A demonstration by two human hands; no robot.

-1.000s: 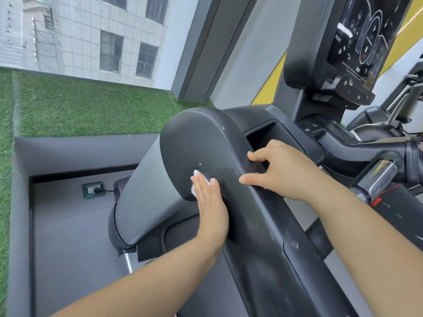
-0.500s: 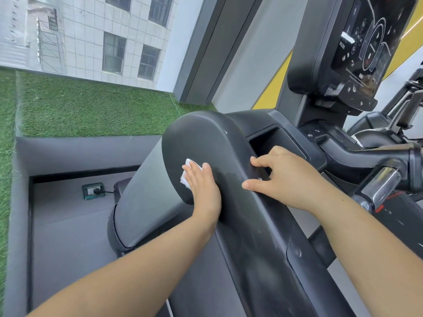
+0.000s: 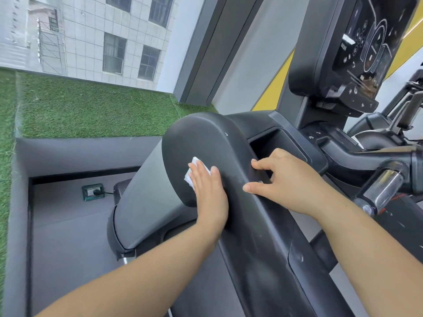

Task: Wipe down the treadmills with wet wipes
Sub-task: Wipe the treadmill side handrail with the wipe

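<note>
Mid-wipe on the rounded outer face of the treadmill arm (image 3: pixel 199 138). Left grip (image 3: pixel 209 193) flat, fingers straight, pressing the wet wipe (image 3: pixel 194 171) onto that face. White corner of wipe peeking out at ten o'clock of the fingertips, the rest hidden underneath. Right grip (image 3: pixel 286 181) at three o'clock, hooked over the arm's inner edge, bracing. Next, probably: sweeping toward twelve o'clock across the upper curve, keeping pressure even.

Single head-worn wide-angle view: looks forward and down, close over the treadmill's side arm (image 3: pixel 229 179); window ahead-left.
</note>
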